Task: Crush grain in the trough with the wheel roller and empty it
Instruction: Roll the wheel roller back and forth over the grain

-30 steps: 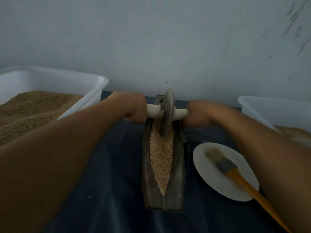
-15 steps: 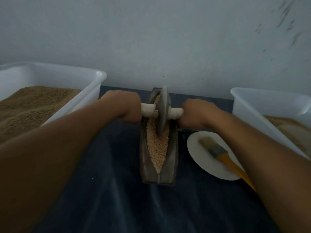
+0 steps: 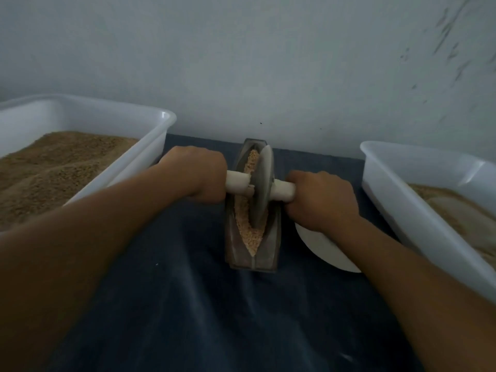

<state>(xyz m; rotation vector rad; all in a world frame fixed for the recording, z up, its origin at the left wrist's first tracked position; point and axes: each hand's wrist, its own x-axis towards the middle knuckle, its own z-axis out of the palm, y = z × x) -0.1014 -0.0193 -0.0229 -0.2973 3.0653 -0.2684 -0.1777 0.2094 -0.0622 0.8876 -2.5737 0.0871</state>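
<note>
Wheel roller (image 3: 261, 189) now mid-trough (image 3: 273, 237); L hand (image 3: 198, 175) & R hand (image 3: 320, 200) fists clamp its handle ends; dark cloth (image 3: 201, 304), grey wall (image 3: 241, 63).

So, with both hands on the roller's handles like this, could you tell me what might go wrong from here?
1. The wheel roller leans sideways in the narrow trough; it may ride up a wall.
2. Grain lies heaped near the rim, so a hard push could spill it onto the dark cloth.
3. The right hand works just above the white plate and might knock it.
</note>
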